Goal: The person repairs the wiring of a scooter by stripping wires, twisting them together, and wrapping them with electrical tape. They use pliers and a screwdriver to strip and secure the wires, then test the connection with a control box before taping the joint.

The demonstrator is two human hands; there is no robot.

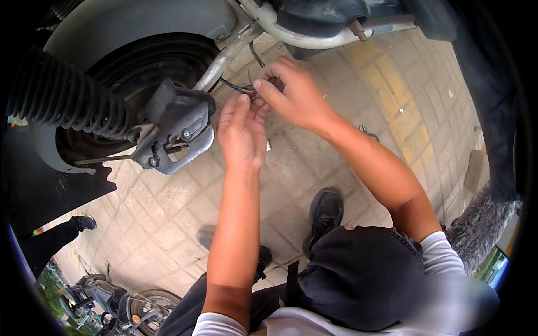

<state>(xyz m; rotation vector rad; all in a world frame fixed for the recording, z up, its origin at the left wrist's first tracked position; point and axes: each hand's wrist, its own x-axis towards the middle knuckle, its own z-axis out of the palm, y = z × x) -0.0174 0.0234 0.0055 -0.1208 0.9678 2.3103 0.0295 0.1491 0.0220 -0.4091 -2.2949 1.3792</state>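
My left hand and my right hand meet at thin dark wires beside the rear of a two-wheeled vehicle. Both hands have fingers curled and pinched at the wires, with a small lighter strand between them; the exact join is partly hidden. Left of my hands are a black metal bracket, a pale frame tube, a coiled black spring and a wheel under a grey fender.
Another person's dark-clad leg and shoe show at left. A parked two-wheeler stands lower left. My shoe rests on brick paving. Dark cloth and grey fluffy material are at the right, near a small block.
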